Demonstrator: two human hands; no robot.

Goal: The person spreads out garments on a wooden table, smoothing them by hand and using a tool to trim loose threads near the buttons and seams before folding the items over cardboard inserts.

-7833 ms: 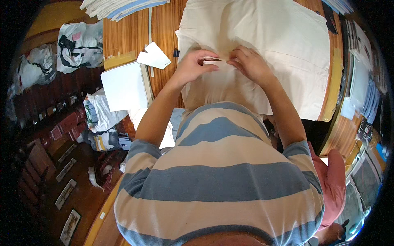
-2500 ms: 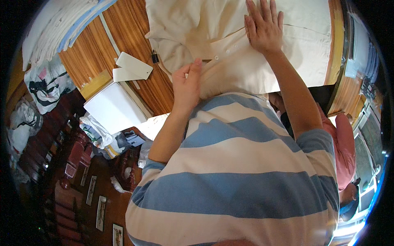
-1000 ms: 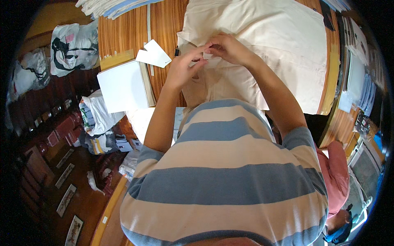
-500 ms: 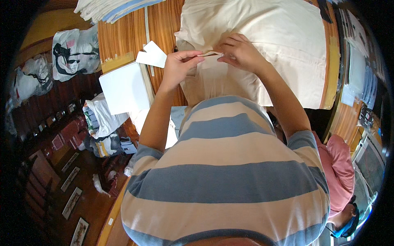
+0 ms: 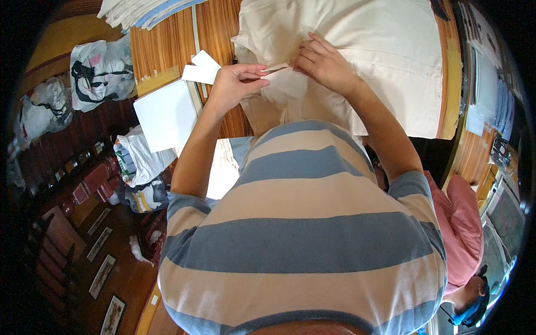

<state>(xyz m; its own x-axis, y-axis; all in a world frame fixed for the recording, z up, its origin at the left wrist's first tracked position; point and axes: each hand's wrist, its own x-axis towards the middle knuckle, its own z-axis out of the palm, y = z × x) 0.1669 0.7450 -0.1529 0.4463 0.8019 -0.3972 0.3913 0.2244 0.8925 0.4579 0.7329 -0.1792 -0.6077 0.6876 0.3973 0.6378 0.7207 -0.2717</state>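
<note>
A large cream cloth (image 5: 391, 84), perhaps a garment, lies spread over the wooden table in front of me. My left hand (image 5: 237, 85) is at its left part, thumb and fingertips close together on a narrow folded edge. My right hand (image 5: 326, 64) pinches the same edge a short way to the right, its other fingers curled above the cloth. Between the two hands the edge is raised slightly off the rest of the fabric. The exact grip of the right fingertips is partly hidden.
Left of the cloth, white cards (image 5: 201, 68) and a white pad (image 5: 164, 116) lie on the table (image 5: 164, 44). Folded cloths (image 5: 148, 12) are stacked at the far left. Stuffed plastic bags (image 5: 100, 72) stand beyond the left edge. A person in a pink top (image 5: 463, 229) is at the right.
Both hands have shifted slightly left and, with the cloth, a little up in the picture. My left fingers have loosened slightly, and the right fingers have drawn in on the edge.
</note>
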